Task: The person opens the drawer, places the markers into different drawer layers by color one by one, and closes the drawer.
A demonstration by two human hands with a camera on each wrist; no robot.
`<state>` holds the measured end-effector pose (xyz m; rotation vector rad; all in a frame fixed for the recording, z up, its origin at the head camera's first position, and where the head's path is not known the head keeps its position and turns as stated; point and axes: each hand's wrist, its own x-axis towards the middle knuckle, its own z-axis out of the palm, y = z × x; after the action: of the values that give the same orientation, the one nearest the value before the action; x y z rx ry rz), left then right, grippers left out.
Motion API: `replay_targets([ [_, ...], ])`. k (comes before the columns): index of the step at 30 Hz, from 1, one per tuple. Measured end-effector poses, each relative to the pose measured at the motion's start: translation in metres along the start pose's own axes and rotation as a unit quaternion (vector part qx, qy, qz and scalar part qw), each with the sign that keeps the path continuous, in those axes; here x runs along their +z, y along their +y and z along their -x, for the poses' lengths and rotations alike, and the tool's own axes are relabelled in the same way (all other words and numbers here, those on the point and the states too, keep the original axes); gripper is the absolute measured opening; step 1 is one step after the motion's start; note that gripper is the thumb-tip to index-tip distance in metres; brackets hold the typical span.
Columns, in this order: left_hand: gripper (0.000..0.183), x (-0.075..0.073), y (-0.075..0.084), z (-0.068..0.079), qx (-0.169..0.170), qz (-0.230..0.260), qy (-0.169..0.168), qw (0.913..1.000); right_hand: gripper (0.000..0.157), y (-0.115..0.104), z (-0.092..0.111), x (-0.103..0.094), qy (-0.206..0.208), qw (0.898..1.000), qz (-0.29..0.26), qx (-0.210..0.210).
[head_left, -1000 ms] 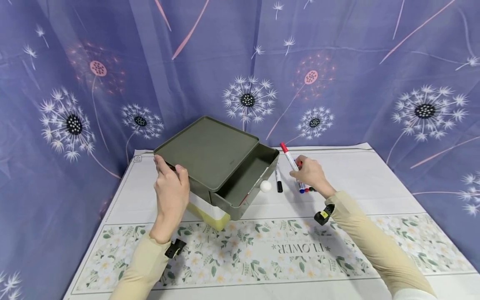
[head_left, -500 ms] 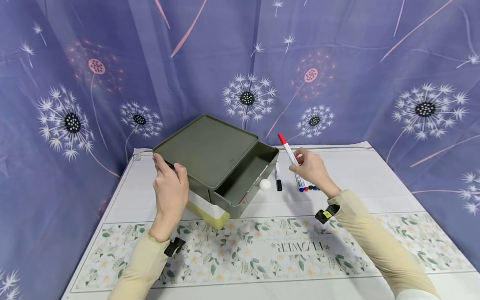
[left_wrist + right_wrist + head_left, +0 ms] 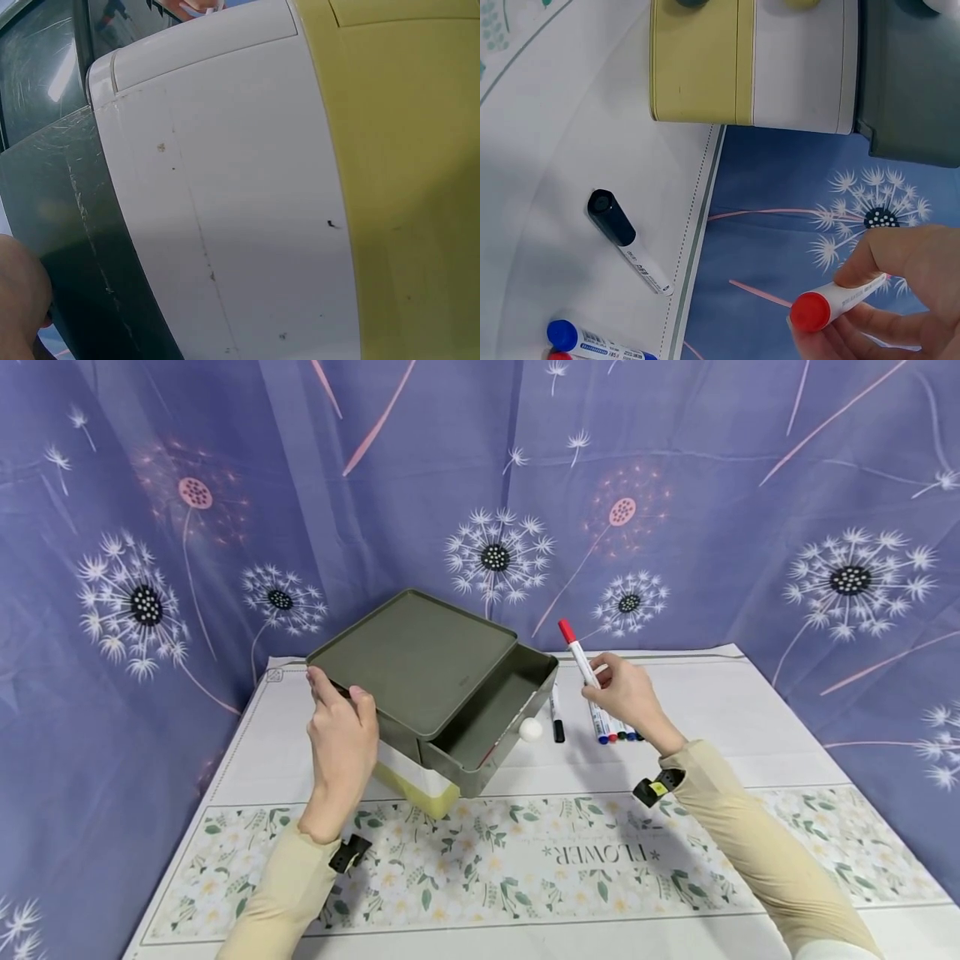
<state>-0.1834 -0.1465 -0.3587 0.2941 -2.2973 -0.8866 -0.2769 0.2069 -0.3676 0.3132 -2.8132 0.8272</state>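
Note:
A desktop drawer unit with green, white and yellow tiers (image 3: 225, 150) stands at the left of the table; its green top drawer (image 3: 498, 706) is pulled out and has a round white knob (image 3: 531, 730). My left hand (image 3: 341, 739) rests against the near-left side of the green tier, fingers at the left corner, thumb near the top edge. My right hand (image 3: 628, 695) pinches a white marker with a red cap (image 3: 579, 652), held tilted above the table, cap end up. In the right wrist view the red cap (image 3: 810, 311) points toward the camera, between thumb and fingers.
Several markers (image 3: 618, 735) lie side by side under my right hand, partly hidden by it. A black-capped marker (image 3: 557, 718) lies alone between them and the drawer. A white, flower-printed cloth (image 3: 480, 868) covers the table; a blue dandelion curtain (image 3: 495, 468) hangs behind.
My right hand has risen from the row of markers with the red-capped marker, exposing more of the others. My left hand and the drawer unit stay in place.

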Motion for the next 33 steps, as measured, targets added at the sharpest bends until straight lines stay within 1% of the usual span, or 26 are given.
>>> replay_targets([
  [10,0.064,-0.0007,0.0014,-0.0011,0.006,0.001,0.006,1.0000,0.032,0.0009,-0.0022,0.0005,0.024,0.999,-0.020,-0.018],
  [24,0.063,-0.0006,0.0013,0.0009,0.007,-0.003,0.014,0.9999,0.033,0.0015,-0.0013,0.0031,0.026,0.999,-0.032,-0.024],
  [30,0.063,-0.0004,0.0008,0.0009,0.005,-0.004,0.011,0.9999,0.034,0.0003,-0.0021,0.0023,0.040,0.998,-0.034,-0.030],
  [33,0.063,-0.0001,0.0008,0.0006,0.004,-0.003,0.009,0.9999,0.035,-0.0013,-0.0025,0.0010,0.050,0.997,-0.040,-0.042],
])
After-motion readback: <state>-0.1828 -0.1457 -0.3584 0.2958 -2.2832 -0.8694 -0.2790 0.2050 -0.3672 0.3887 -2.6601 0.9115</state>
